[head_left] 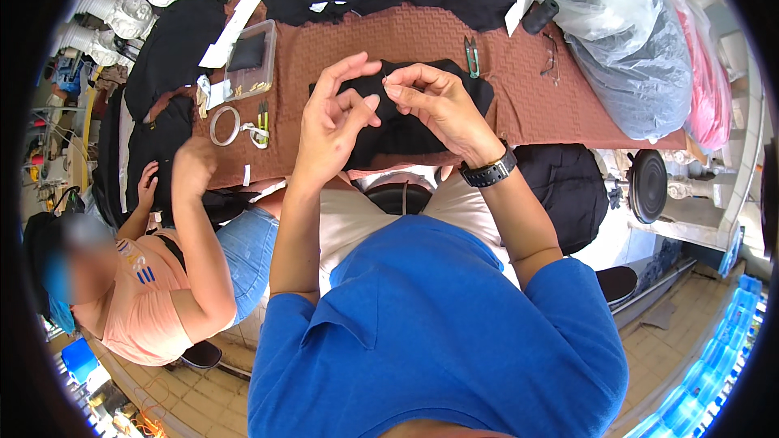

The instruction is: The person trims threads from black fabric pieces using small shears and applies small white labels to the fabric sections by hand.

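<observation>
A folded black cloth (377,142) lies on the brown-covered table in front of me, and both hands are raised over it. My right hand (438,105), with a dark watch on its wrist, pinches thumb and forefinger together. Whatever sits at those fingertips is too small to make out. Facing it across a small gap, my left hand (337,113) has its forefinger stretched out and its thumb apart, with the other fingers partly curled. Nothing shows clearly in it. Green-handled thread snips (471,57) lie just beyond the cloth, to the right.
Left on the brown table cover (312,45) are a clear plastic box (270,49), yellow-green snips (263,116) and a white ring (225,126). Eyeglasses (552,61), a black spool (540,16) and a stuffed plastic bag (629,57) stand right. A co-worker (158,300) sits left, handling black fabric.
</observation>
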`<act>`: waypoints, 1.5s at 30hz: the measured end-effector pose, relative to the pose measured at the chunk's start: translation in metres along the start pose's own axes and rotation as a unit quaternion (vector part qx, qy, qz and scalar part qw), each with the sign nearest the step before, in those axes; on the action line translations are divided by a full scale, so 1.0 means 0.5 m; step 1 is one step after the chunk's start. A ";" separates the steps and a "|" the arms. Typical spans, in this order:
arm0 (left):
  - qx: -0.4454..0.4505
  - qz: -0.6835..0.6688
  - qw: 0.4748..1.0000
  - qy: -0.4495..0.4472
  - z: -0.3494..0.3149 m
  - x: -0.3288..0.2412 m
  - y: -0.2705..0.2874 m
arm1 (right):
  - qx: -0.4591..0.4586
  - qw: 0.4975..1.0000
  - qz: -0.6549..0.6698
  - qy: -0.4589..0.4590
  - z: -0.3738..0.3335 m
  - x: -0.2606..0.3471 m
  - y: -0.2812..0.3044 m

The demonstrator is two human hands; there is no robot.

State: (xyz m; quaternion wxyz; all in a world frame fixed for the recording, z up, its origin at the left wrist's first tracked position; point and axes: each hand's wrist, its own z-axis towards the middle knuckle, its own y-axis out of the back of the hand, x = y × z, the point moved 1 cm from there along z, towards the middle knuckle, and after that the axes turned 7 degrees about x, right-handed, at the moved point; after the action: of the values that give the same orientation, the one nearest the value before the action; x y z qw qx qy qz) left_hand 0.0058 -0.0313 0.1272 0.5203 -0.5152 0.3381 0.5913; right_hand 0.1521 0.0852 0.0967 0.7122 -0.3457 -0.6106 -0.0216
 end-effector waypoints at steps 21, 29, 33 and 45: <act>-0.108 0.095 0.990 0.003 0.004 0.049 0.021 | 0.042 0.985 0.165 -0.028 0.010 -0.057 -0.008; -0.093 0.089 0.992 0.004 -0.002 0.053 0.027 | 0.022 0.979 0.201 -0.029 0.024 -0.058 -0.010; -0.093 0.098 0.991 0.009 -0.004 0.055 0.030 | 0.021 0.979 0.201 -0.022 0.025 -0.057 -0.010; -0.073 0.232 0.970 0.002 -0.005 0.045 0.027 | -0.022 0.995 0.096 0.007 0.019 -0.052 -0.007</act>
State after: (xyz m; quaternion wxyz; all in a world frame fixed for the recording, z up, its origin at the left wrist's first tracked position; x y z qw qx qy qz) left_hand -0.0049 -0.0309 0.1032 0.3293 -0.4609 0.4049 0.7178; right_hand 0.1360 0.0775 0.0756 0.7072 -0.4186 -0.5689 0.0310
